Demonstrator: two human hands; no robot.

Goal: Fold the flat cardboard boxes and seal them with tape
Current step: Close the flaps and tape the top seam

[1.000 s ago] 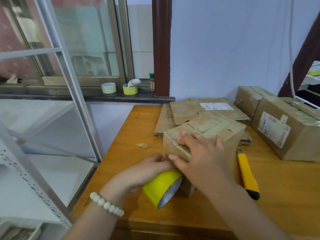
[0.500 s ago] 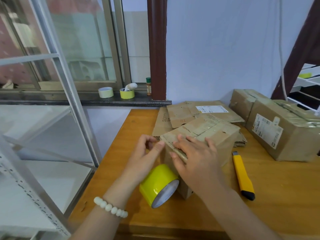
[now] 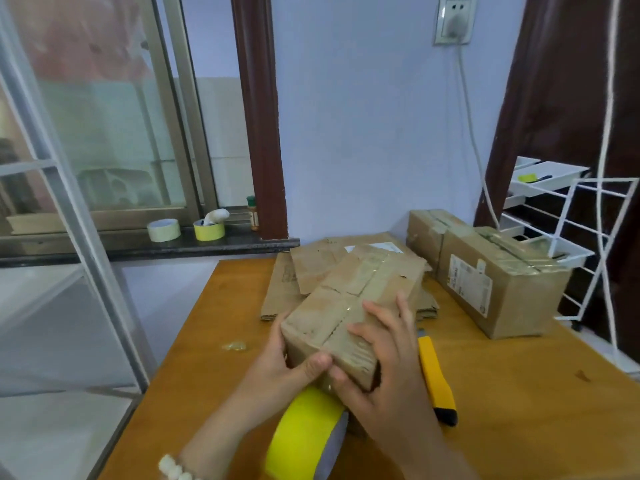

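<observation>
Box (image 3: 322,320) clasped, right fingers (image 3: 381,318) across top, left hand (image 3: 277,368) round side

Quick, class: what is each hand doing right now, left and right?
Left hand: grips the cardboard box.
Right hand: holds the same box, fingers over its top.

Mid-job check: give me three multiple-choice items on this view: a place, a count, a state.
1. The utility knife lies: A. on the table, right of the held box; B. on the white rack; C. atop the flat cardboard.
2. Tape rolls on the window sill: A. one; B. two; C. four.
3. The held box is: A. flat; B. folded, flaps closed; C. open, flaps upright.
A, it lies beside the box. B, two stand there. B, the left hand and right hand grip it closed.
</observation>
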